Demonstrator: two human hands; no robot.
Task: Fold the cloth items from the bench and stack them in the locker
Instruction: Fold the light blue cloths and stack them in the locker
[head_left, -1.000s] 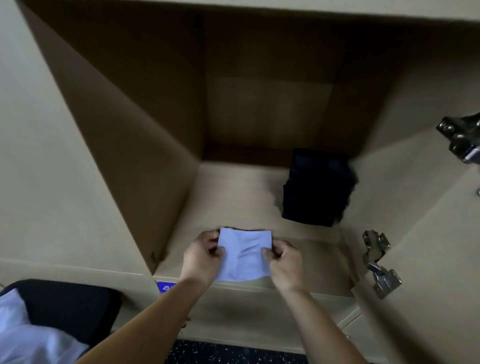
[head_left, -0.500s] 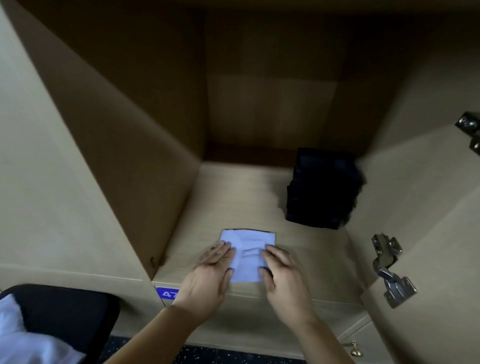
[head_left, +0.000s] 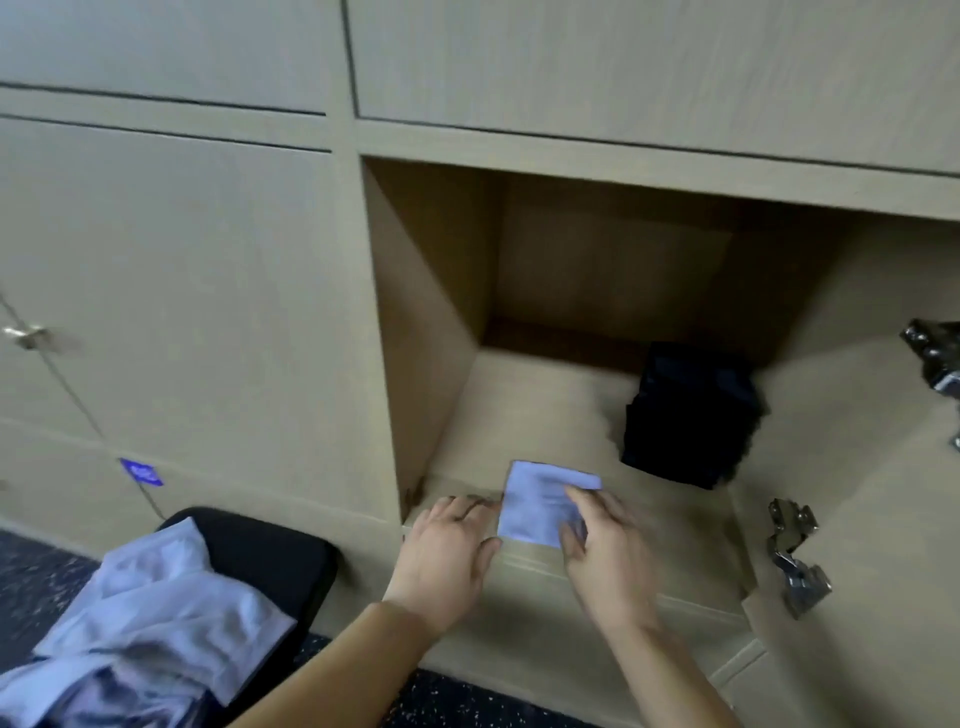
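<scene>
Pressing my flat right hand (head_left: 608, 551) on the folded cloth (head_left: 535, 496), front-left of the black stack (head_left: 685, 415); open left hand (head_left: 447, 540) farther left.

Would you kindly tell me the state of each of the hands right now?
Left hand: open, flat on the locker floor.
Right hand: open, touching the folded white cloth.

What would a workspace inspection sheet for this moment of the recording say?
Surface: locker floor, bare wood, door open.
Job's things: folded light cloth at front edge; dark folded stack back right, apart; unfolded cloths on bench.
Clutter: nothing seen.
Grippers: left hand flat beside folded light cloth; right hand flat on it.
Cables: nothing seen.
Surroundings: closed locker doors, hinges, speckled floor.
</scene>
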